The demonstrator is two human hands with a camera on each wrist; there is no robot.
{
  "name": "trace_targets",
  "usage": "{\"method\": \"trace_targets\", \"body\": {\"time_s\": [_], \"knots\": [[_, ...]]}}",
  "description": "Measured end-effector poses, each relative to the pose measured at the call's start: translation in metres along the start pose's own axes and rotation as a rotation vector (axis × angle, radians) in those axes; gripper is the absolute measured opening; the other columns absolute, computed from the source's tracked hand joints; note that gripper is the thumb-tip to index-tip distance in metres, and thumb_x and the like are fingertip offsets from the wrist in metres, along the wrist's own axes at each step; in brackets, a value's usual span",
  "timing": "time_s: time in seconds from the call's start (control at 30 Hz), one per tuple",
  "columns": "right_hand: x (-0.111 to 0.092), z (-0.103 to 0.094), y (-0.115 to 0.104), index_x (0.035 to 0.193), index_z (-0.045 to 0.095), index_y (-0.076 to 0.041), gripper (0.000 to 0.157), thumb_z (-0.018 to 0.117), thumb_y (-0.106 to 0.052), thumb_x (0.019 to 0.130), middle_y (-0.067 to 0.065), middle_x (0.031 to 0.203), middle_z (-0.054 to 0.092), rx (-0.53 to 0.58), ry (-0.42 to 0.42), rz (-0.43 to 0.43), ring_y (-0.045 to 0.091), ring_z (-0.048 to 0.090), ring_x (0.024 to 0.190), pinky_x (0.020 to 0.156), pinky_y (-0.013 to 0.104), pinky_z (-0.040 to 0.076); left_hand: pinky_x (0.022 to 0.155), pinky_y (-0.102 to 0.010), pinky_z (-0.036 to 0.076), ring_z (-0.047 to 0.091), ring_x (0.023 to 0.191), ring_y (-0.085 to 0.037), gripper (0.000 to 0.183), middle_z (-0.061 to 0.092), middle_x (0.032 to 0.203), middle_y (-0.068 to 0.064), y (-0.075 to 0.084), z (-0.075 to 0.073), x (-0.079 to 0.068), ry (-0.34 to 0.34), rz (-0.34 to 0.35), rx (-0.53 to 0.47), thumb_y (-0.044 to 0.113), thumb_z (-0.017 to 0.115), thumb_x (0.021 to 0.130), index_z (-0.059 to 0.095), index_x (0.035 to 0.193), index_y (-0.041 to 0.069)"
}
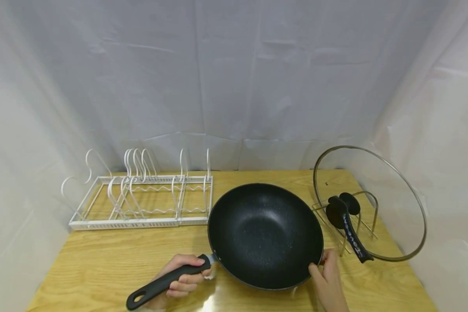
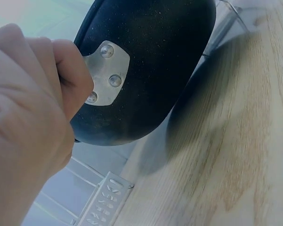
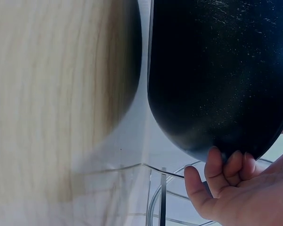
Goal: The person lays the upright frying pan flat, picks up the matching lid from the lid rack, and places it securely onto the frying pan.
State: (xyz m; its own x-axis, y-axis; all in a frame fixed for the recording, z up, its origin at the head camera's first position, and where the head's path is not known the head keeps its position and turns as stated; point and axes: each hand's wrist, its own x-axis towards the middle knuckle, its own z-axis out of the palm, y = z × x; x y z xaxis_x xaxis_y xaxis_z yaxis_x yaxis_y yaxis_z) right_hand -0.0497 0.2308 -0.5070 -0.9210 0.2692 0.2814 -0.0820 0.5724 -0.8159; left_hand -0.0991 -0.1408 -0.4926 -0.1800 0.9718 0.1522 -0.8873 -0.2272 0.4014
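A black wok (image 1: 263,238) with a long handle (image 1: 160,284) is held above the wooden table, its inside facing up toward the head camera. My left hand (image 1: 183,273) grips the handle close to the wok, thumb on top. In the left wrist view a riveted metal bracket (image 2: 108,75) joins the handle to the wok's side. On the opposite side my right hand (image 1: 327,277) pinches the rim, thumb over the edge. From the right wrist view, several fingers (image 3: 215,172) touch the wok's dark underside (image 3: 216,84). A shadow and a gap separate wok and table.
At the back left stands a white wire rack (image 1: 140,223) with upright loops. On the right a glass lid (image 1: 398,208) with a black handle (image 1: 349,229) leans in a small gold wire stand (image 1: 375,212). Pale sheeting (image 1: 234,78) encloses the table (image 1: 113,260).
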Motion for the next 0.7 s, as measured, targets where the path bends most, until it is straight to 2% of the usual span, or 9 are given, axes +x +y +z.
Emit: {"method": "trace_targets", "body": {"time_s": [0.33,0.4,0.53,0.63,0.7], "knots": [[-0.004,-0.001,0.003,0.093,0.043,0.002,0.021,0.056,0.006,0.078,0.008,0.088,0.047,-0.026,-0.044,0.05,0.008,0.044,0.081,0.073,0.015,0.033,0.032,-0.009,0.031,0.031,0.04,0.001,0.024,0.034,0.061,0.008,-0.002,-0.002,-0.001,0.022,0.01,0.012,0.023,0.024,0.099,0.041,0.106,0.008],[-0.004,-0.001,0.003,0.093,0.043,0.002,0.02,0.055,0.005,0.078,0.008,0.089,0.047,-0.027,-0.058,0.064,0.007,0.044,0.08,0.072,0.014,0.034,0.032,-0.01,0.032,0.031,0.039,0.0,0.023,0.034,0.061,0.008,-0.001,-0.006,-0.001,-0.008,-0.008,-0.004,0.025,0.026,0.1,0.04,0.107,0.008],[-0.006,0.0,0.003,0.094,0.042,0.003,0.02,0.055,0.004,0.079,0.009,0.088,0.048,-0.029,-0.073,0.07,0.007,0.045,0.081,0.073,0.014,0.037,0.03,-0.013,0.03,0.032,0.04,-0.002,0.026,0.037,0.063,0.008,0.005,-0.017,0.0,-0.14,-0.062,-0.054,0.033,0.028,0.1,0.038,0.109,0.01],[-0.009,0.0,0.002,0.094,0.042,0.002,0.02,0.056,0.002,0.08,0.009,0.087,0.048,-0.042,-0.089,0.091,0.01,0.047,0.082,0.073,0.017,0.039,0.029,-0.015,0.027,0.033,0.041,-0.003,0.033,0.038,0.066,0.008,0.007,-0.024,0.0,-0.225,-0.05,-0.055,0.039,0.027,0.1,0.037,0.112,0.01],[-0.011,0.0,0.001,0.094,0.041,0.001,0.02,0.057,-0.001,0.082,0.009,0.087,0.048,-0.06,-0.108,0.123,0.012,0.049,0.081,0.072,0.02,0.041,0.028,-0.015,0.026,0.033,0.041,-0.002,0.038,0.038,0.067,0.007,0.005,-0.026,-0.001,-0.234,-0.014,-0.033,0.042,0.026,0.099,0.039,0.112,0.009]]}}
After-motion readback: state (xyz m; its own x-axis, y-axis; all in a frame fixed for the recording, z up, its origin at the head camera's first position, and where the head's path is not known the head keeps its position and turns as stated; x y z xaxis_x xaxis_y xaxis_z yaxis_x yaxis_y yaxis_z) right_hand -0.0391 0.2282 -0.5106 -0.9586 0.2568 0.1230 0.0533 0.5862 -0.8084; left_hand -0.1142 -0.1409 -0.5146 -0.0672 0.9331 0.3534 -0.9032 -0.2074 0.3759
